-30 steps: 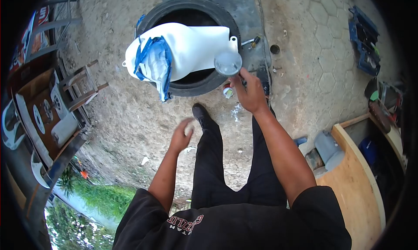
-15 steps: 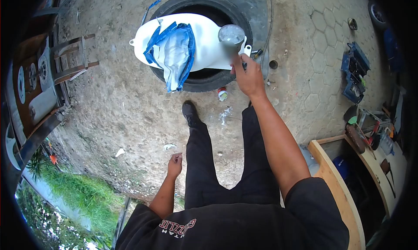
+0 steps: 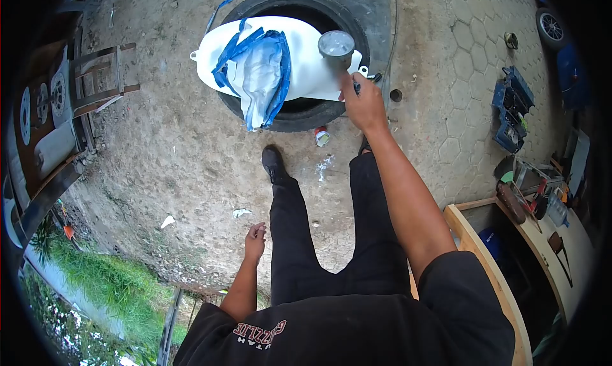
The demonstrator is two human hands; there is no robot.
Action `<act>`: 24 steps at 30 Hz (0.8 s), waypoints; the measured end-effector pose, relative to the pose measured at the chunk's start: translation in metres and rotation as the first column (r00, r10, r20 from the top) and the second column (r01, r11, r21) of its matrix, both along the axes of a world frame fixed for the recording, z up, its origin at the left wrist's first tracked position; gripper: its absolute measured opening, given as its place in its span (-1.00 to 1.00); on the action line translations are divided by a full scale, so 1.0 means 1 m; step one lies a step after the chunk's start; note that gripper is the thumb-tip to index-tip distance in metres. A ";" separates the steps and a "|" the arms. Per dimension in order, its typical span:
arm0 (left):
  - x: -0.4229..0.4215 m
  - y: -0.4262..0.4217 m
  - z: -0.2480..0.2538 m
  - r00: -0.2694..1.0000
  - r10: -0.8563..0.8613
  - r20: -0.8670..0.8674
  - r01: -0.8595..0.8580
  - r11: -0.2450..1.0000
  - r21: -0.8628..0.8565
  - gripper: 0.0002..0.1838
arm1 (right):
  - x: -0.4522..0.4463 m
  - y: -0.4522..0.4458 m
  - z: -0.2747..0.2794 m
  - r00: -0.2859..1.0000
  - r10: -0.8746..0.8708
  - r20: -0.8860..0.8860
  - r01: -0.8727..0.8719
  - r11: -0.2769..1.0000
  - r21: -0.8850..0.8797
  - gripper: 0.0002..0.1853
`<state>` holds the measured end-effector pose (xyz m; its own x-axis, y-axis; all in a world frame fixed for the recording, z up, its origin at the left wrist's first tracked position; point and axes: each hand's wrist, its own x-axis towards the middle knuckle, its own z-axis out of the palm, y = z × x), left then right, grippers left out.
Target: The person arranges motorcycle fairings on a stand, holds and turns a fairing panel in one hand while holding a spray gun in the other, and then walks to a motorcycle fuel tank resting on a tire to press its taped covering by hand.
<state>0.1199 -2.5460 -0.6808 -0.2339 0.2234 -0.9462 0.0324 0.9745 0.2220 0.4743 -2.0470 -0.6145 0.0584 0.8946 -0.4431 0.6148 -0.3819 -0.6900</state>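
My right hand [image 3: 364,103] is closed around the handle of a spray gun with a round, see-through cup [image 3: 336,45] on top. The gun's body is blurred. It is over the right end of a smooth white panel [image 3: 306,60] with small mounting loops at its ends. Blue masking tape and crumpled pale sheeting [image 3: 260,79] cover the panel's middle. A black tire [image 3: 306,120] lies flat underneath and bears the panel. Low beside my left leg hangs my left hand [image 3: 255,240], fingers loosely bent and apart, nothing visible in it.
A small red-and-white can [image 3: 321,136] is on the dirt by the tire. A blue toolbox [image 3: 513,108] stands open on the paving at right. Nearer on that side is a wooden bench [image 3: 542,238] with tools and bottles. A metal frame [image 3: 102,79] stands at left.
The spray gun has shifted slightly left and away from me over the panel. The view has turned a little, so the surroundings sit further left. My left hand hangs as before.
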 end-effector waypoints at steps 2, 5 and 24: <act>0.005 0.001 0.001 1.000 -0.007 0.014 0.007 1.000 -0.005 -0.58 | -0.001 0.001 0.002 0.997 -0.049 -0.065 0.049 0.999 0.005 -0.21; 0.010 0.001 0.006 1.000 -0.003 0.026 0.004 1.000 -0.015 -0.58 | -0.002 -0.006 -0.004 1.000 -0.002 -0.001 0.002 1.000 -0.008 -0.22; 0.044 0.182 0.039 0.767 -0.242 -0.595 0.601 0.598 0.531 -0.48 | 0.006 -0.014 0.002 0.991 -0.087 -0.100 0.091 0.995 0.045 -0.24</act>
